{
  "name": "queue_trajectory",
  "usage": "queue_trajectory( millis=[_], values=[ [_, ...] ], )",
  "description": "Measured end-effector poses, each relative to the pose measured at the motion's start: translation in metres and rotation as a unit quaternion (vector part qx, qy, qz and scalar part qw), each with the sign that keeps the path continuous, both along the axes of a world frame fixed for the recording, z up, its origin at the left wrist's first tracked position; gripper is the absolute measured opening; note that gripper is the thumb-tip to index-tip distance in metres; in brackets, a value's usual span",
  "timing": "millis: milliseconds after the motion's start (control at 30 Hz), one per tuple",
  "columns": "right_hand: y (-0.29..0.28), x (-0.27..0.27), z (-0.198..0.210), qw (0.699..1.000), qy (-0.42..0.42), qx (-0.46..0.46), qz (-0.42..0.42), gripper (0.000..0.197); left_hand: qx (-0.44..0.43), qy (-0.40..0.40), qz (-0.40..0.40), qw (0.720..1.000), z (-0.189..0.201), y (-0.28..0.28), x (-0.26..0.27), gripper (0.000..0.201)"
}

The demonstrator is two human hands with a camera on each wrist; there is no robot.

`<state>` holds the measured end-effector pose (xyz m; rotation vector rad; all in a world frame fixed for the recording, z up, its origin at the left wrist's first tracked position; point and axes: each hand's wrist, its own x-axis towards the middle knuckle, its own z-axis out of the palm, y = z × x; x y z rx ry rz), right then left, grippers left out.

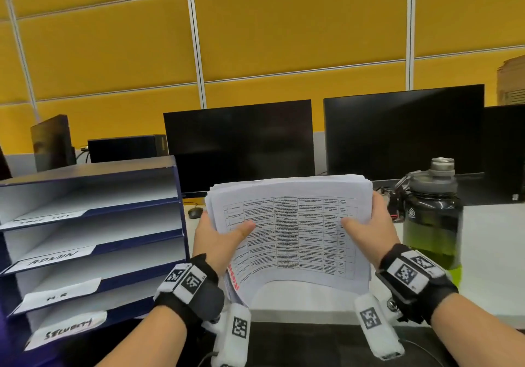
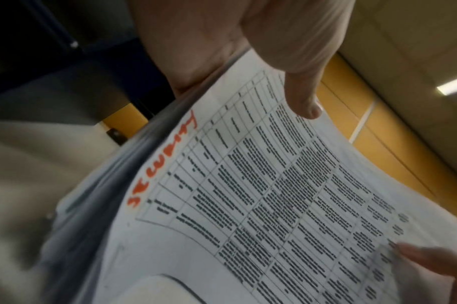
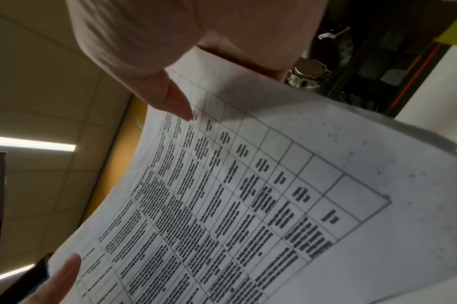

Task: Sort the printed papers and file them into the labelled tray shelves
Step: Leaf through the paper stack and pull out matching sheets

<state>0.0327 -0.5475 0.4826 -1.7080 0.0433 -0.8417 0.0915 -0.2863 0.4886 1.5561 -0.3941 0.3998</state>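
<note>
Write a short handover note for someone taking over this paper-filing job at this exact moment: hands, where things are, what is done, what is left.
Left hand and right hand each grip one side of the paper stack, held up above the desk. The top sheet, a printed table, has a red handwritten word along its margin. The tray shelves stand to the left; the visible shelves look empty. Nothing filed yet; all sorting remains.

We wear black bands (image 1: pixel 196 290) on both wrists. White blocks with black square codes (image 1: pixel 404 272) sit on them. White tubes (image 1: pixel 376 328) with codes hang under. Our arms are bare.
</note>
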Motion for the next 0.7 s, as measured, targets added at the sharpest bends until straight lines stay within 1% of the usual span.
queue_trajectory(
  millis=[133, 167, 200, 267, 333, 400, 467, 533, 567, 633, 667, 700],
  values=[
    [0.005, -0.007, 0.009, 0.999, -0.035, -0.042, -0.006, 0.085, -0.004, -0.046, 0.027, 0.999, 0.009, 0.003, -0.008, 0.098],
    [0.006, -0.008, 0.013, 0.997, -0.042, -0.067, -0.015, 0.091, 0.010, -0.063, 0.034, 0.997, 0.012, 0.003, -0.010, 0.104],
    [0.008, -0.009, 0.018, 0.993, -0.042, -0.109, -0.034, 0.094, 0.037, -0.086, 0.043, 0.995, 0.015, 0.001, -0.011, 0.105],
    [0.013, -0.009, 0.028, 0.974, -0.024, -0.211, -0.081, 0.090, 0.119, -0.132, 0.082, 0.981, 0.021, -0.003, -0.013, 0.098],
    [0.016, -0.009, 0.034, 0.952, 0.000, -0.282, -0.120, 0.072, 0.195, -0.154, 0.124, 0.961, 0.027, -0.005, -0.012, 0.081],
    [0.016, -0.010, 0.037, 0.943, 0.017, -0.295, -0.152, 0.057, 0.236, -0.146, 0.150, 0.949, 0.030, -0.004, -0.010, 0.067],
    [0.014, -0.011, 0.038, 0.941, 0.021, -0.290, -0.172, 0.050, 0.243, -0.135, 0.165, 0.946, 0.032, 0.000, -0.009, 0.060],
    [0.013, -0.013, 0.038, 0.937, 0.013, -0.299, -0.182, 0.050, 0.238, -0.136, 0.165, 0.947, 0.035, 0.004, -0.012, 0.056],
    [0.013, -0.014, 0.038, 0.934, 0.010, -0.308, -0.183, 0.053, 0.244, -0.137, 0.161, 0.946, 0.035, 0.004, -0.013, 0.059],
    [0.016, -0.016, 0.037, 0.920, 0.019, -0.341, -0.191, 0.064, 0.272, -0.136, 0.154, 0.940, 0.036, 0.004, -0.014, 0.070],
    [0.017, -0.017, 0.036, 0.912, 0.026, -0.359, -0.196, 0.066, 0.290, -0.130, 0.154, 0.936, 0.036, 0.003, -0.015, 0.072],
    [0.018, -0.017, 0.035, 0.908, 0.030, -0.369, -0.199, 0.065, 0.306, -0.123, 0.155, 0.931, 0.037, 0.003, -0.015, 0.070]
  ],
)
